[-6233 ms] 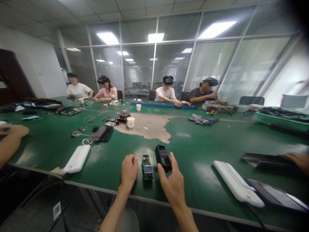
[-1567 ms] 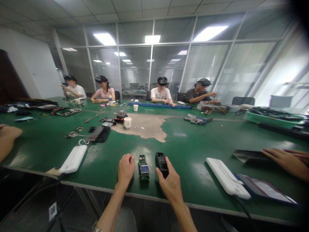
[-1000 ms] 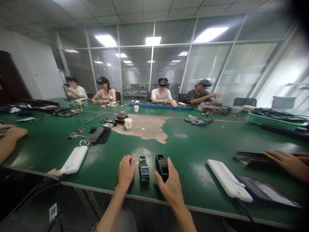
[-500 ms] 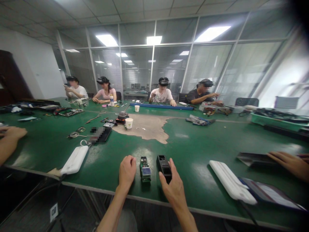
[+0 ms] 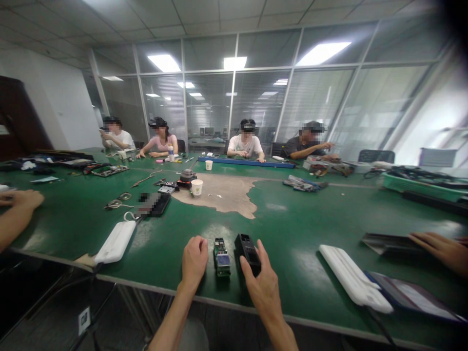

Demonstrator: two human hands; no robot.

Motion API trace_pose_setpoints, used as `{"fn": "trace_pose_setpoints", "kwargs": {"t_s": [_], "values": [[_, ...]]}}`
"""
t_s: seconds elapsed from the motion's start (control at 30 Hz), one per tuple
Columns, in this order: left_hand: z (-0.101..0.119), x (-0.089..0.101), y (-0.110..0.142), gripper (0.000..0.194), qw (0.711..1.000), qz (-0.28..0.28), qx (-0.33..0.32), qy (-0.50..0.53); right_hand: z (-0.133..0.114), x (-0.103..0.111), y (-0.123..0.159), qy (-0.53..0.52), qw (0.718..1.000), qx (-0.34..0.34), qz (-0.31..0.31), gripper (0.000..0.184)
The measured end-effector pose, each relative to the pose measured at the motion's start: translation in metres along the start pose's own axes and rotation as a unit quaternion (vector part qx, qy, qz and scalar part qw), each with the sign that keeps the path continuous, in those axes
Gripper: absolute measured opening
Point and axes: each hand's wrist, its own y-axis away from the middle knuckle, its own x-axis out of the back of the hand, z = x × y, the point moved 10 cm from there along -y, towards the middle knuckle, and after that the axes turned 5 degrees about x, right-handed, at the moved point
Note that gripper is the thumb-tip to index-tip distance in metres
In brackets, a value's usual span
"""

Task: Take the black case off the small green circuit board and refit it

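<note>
A green circuit board with a small bluish screen point(image 5: 222, 259) lies on the table between my two hands. To its left my left hand point(image 5: 195, 257) rests on the tabletop, fingers curled into a loose fist, with nothing showing in it. My right hand point(image 5: 262, 278) holds a black plastic housing point(image 5: 247, 247) by its near end, thumb on one side and fingers along the other. The housing has rectangular openings in its face and tilts slightly. My palm and fingers hide part of its right side.
White power banks point(image 5: 115, 241) point(image 5: 351, 275) lie to the left and right on the green table point(image 5: 292, 229). Paper cups point(image 5: 197, 187), glasses point(image 5: 119, 201) and grey gloves point(image 5: 302, 184) are farther off. Co-workers' hands point(image 5: 438, 248) rest at both sides; several people sit opposite.
The black housing has tipped slightly in my right hand. My left hand and the circuit board stay in place on the table. Across the table, one person's hand has lowered.
</note>
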Motion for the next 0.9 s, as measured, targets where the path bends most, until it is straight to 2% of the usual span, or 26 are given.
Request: {"fn": "trace_pose_setpoints", "kwargs": {"t_s": [0.1,0.2,0.37,0.47,0.6,0.77,0.9], "values": [[0.001,0.001,0.001,0.029,1.000,-0.002,-0.001,0.003,-0.031,-0.004,-0.001,-0.026,0.999,0.032,-0.003,0.070],[0.002,0.001,0.001,0.029,1.000,-0.004,0.001,0.005,-0.059,-0.018,0.001,-0.026,0.997,0.073,-0.017,0.068],[0.001,0.001,0.001,0.029,1.000,-0.012,0.004,0.011,-0.084,-0.044,0.012,0.031,0.988,0.146,-0.028,0.065],[0.001,0.001,0.002,0.028,1.000,-0.014,0.004,0.010,-0.085,-0.055,0.020,0.062,0.981,0.179,-0.030,0.065],[0.001,0.002,0.002,0.028,1.000,-0.008,0.008,0.009,-0.073,-0.064,0.030,0.082,0.979,0.180,-0.045,0.063],[0.001,0.001,0.001,0.027,1.000,-0.005,0.010,0.006,-0.070,-0.062,0.038,0.073,0.978,0.191,-0.046,0.066],[-0.002,0.000,0.000,0.027,1.000,-0.008,0.012,0.007,-0.071,-0.056,0.033,0.066,0.982,0.172,-0.040,0.069]]}}
